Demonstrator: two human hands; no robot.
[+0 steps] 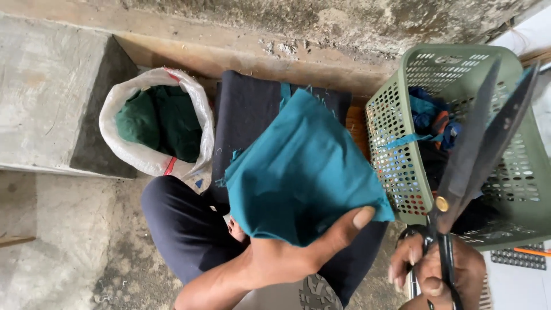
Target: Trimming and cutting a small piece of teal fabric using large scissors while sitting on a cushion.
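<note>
The left hand (287, 258) pinches a teal fabric piece (301, 178) at its lower edge, thumb on top; its grip is closed on the cloth. The fabric is matte, creased and folded, with frayed threads along its upper edges, and hangs above the person's lap, left of the green perforated basket (402, 189). The right hand (436, 275) has its grip closed around the handles of large dark scissors (476, 149), blades slightly parted, pointing upward across the basket. A white sack (198, 115) containing green cloth stands on the floor.

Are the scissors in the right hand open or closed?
Open: the scissors in the right hand show two blades splayed apart above the pivot.
</note>
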